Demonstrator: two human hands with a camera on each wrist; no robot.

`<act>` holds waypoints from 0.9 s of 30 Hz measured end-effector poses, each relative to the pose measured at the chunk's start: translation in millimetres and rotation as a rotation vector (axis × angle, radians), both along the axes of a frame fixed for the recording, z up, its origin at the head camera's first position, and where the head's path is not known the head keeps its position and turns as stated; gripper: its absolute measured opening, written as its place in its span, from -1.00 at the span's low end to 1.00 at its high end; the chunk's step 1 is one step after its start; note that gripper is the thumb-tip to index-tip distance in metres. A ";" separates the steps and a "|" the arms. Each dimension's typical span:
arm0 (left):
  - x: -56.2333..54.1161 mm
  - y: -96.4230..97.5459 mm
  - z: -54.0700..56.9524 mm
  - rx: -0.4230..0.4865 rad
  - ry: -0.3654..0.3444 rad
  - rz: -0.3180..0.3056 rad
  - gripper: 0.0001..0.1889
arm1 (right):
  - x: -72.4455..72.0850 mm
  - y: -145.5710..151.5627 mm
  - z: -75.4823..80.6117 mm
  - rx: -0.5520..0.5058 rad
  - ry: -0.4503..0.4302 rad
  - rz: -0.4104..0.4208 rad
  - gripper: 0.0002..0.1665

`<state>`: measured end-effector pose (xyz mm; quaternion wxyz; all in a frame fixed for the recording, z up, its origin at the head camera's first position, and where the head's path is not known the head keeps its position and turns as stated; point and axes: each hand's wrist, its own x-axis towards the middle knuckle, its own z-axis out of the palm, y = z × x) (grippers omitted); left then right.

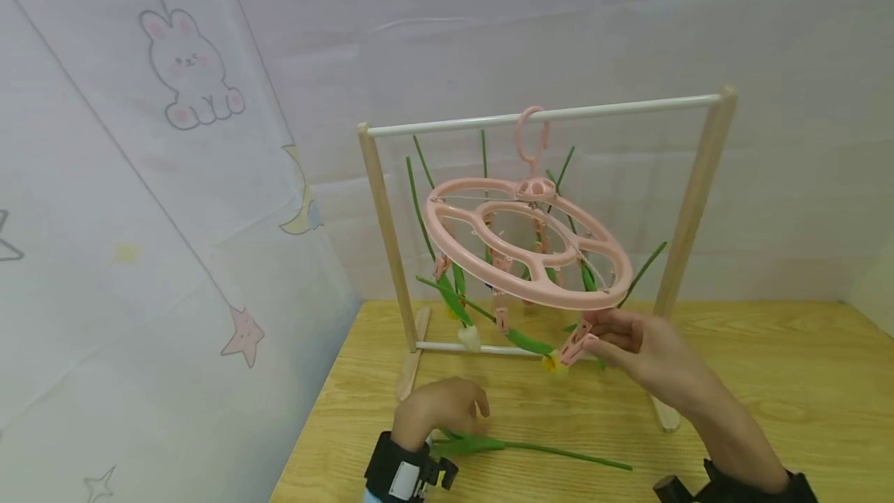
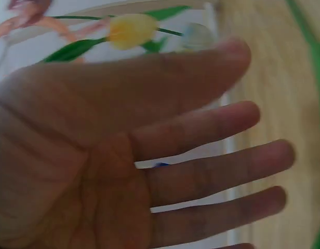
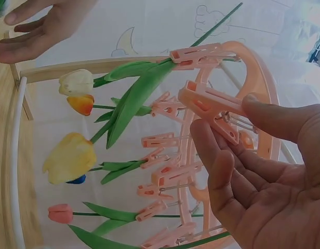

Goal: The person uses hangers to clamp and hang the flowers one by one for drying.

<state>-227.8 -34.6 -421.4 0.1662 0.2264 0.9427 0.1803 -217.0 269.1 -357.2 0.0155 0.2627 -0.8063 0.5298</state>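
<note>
My right hand (image 1: pixel 646 352) pinches a pink clothespin (image 3: pixel 212 106) between thumb and fingers, at the near right edge of a round pink clip hanger (image 1: pixel 482 270). In the right wrist view no flower shows in that clothespin. My left hand (image 1: pixel 443 406) hovers over the table with fingers extended and nothing in the palm. Below it lies an artificial tulip (image 1: pixel 559 452); its bloom is hidden. Several tulips hang bloom-down from other clips, among them a yellow tulip (image 3: pixel 71 158), a white tulip (image 1: pixel 469 338) and a pink tulip (image 3: pixel 60 213).
The hanger hooks over the white top bar (image 1: pixel 628 108) of a rack with wooden posts (image 1: pixel 691 200). A lower white bar (image 1: pixel 447 347) joins the rack's feet on the wooden table (image 1: pixel 768 379). A printed cloth (image 1: pixel 314 60) covers the walls behind and at left.
</note>
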 end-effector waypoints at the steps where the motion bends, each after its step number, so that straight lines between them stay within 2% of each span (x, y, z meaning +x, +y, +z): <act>1: -1.2 1.6 -4.8 -0.032 -0.020 0.018 -0.77 | 0.4 -0.5 -0.1 0.000 -0.002 0.008 -0.48; 5: -3.8 10.4 -21.4 -0.138 -0.015 0.100 -0.82 | 1.2 -2.9 -0.4 -0.022 -0.022 0.045 -0.53; 8: -3.6 17.9 -29.4 -0.205 -0.006 0.123 -0.77 | 1.8 -4.9 -1.2 -0.020 -0.015 0.043 -0.55; 12: -2.3 26.5 -35.8 -0.272 0.037 0.091 -0.79 | 2.5 -7.0 -1.3 -0.007 -0.012 0.032 -0.53; 16: -2.5 31.5 -38.5 -0.320 0.061 0.056 -0.69 | 3.1 -7.8 -0.4 -0.006 -0.023 0.044 -0.54; 20: -4.0 32.2 -37.6 -0.327 0.059 0.042 -0.73 | 3.1 -7.7 -0.1 0.002 -0.013 0.043 -0.56; 24: -3.8 30.7 -34.7 -0.287 0.043 0.038 -0.88 | 2.1 -8.6 -1.6 0.004 0.024 0.065 -0.61; 27: -2.5 29.3 -30.2 -0.235 0.020 0.026 -0.91 | 2.0 -8.5 -2.9 -0.003 0.039 0.090 -0.61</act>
